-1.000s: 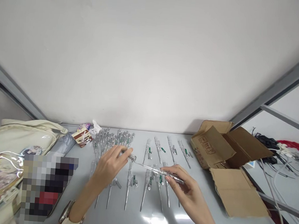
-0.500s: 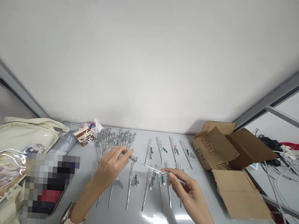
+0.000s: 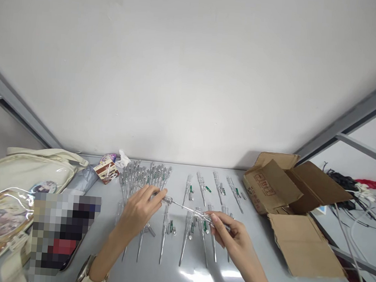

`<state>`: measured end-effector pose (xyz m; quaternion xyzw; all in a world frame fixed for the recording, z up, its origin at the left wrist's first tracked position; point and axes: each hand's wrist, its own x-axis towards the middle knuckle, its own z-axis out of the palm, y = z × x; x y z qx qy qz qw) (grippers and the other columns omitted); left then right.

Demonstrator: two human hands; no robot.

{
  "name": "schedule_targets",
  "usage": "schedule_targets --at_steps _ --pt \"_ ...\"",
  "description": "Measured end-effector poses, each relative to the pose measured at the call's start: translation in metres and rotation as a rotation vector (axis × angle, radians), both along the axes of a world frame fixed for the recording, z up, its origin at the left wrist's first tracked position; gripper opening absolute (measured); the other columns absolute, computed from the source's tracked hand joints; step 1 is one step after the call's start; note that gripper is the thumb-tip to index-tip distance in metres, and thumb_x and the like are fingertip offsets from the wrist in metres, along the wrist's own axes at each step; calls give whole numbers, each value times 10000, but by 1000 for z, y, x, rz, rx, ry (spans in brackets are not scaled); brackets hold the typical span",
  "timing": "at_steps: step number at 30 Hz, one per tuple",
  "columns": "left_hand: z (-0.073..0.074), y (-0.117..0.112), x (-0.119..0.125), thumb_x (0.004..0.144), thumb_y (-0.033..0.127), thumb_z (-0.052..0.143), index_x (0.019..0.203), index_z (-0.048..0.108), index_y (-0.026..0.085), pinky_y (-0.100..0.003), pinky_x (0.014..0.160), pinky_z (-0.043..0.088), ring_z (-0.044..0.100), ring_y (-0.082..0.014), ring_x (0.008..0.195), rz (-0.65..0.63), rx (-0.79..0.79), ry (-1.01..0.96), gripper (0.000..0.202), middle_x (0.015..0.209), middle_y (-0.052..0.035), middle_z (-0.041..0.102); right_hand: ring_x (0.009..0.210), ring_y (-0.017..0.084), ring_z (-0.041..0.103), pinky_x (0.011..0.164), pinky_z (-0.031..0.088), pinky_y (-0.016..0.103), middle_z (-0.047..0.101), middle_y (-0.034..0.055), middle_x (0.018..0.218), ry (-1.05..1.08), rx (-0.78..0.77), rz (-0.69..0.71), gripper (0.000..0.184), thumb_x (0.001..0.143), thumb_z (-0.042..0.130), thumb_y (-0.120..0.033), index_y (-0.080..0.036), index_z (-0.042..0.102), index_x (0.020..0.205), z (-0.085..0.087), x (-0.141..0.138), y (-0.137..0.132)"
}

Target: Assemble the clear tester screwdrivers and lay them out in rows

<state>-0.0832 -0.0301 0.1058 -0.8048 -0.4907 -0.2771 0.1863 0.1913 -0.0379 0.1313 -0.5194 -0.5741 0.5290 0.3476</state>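
My left hand is closed round the clear handle of a screwdriver, whose thin metal shaft points right. The shaft's tip meets the clear handle of a second, tester-type screwdriver; how far it goes in is too small to tell. That second one is pinched between the thumb and fingers of my right hand, its far end partly hidden by them. Below and behind my hands, more clear-handled screwdrivers lie spaced out in two rows. Small green and metal parts lie beside several of them.
A dense bunch of clear screwdrivers lies at the back left. An open cardboard box stands right, its flap spread towards me. Left are a cream bag, a grey package and a blurred-out item. Metal bars flank the table.
My right hand has shifted very slightly left, towards the left hand. Both hands keep their hold on the two screwdrivers, and the ones on the table lie as before.
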Motion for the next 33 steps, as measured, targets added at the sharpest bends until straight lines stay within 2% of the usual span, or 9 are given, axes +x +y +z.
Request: schedule_targets --at_steps 7,11,17,21,27,30,33 --pt "0 1 1 925 57 453 1133 602 188 -263 670 457 570 -147 744 -6 -7 5 288 873 -41 637 472 91 330 467 262 244 421 -26 594 -8 -15 22 480 886 518 -613 -167 694 880 0 -1 0" --pt "0 2 1 926 68 449 1131 610 183 -263 676 463 580 -148 746 -9 -7 2 285 864 -39 636 459 90 325 452 266 243 420 -29 578 -10 6 -20 497 875 511 -642 -174 666 815 2 -6 -2" --pt "-1 1 0 915 44 452 1101 620 175 -269 712 478 563 -143 732 -8 0 44 282 849 -34 635 442 81 293 451 257 240 365 -47 536 9 -17 5 535 860 507 -675 -178 576 675 -4 -6 0" --pt "-3 0 -2 905 33 465 1143 604 168 -275 721 492 573 -150 745 -12 -17 76 307 862 -39 637 435 79 303 450 249 237 377 -47 548 18 -22 -9 503 876 509 -645 -172 614 742 -5 -7 -2" --pt "-11 1 -8 905 52 461 1278 536 209 -328 778 521 595 -175 769 -13 -93 132 412 913 -54 645 458 107 389 420 323 224 477 -15 567 -111 106 -74 503 877 521 -624 -178 735 965 -6 -8 -7" --pt "-14 2 -11 902 41 451 1325 501 216 -331 770 515 589 -184 785 -34 -135 146 460 935 -60 646 484 116 411 425 329 222 511 2 590 -164 146 -64 500 898 500 -602 -177 746 992 -6 -9 -9" --pt "-14 1 -12 889 -3 432 1335 489 214 -322 758 490 572 -188 808 -50 -160 164 499 970 -58 647 491 118 414 441 332 224 493 -9 580 -180 122 -31 489 921 471 -583 -179 740 979 -3 -8 -8"
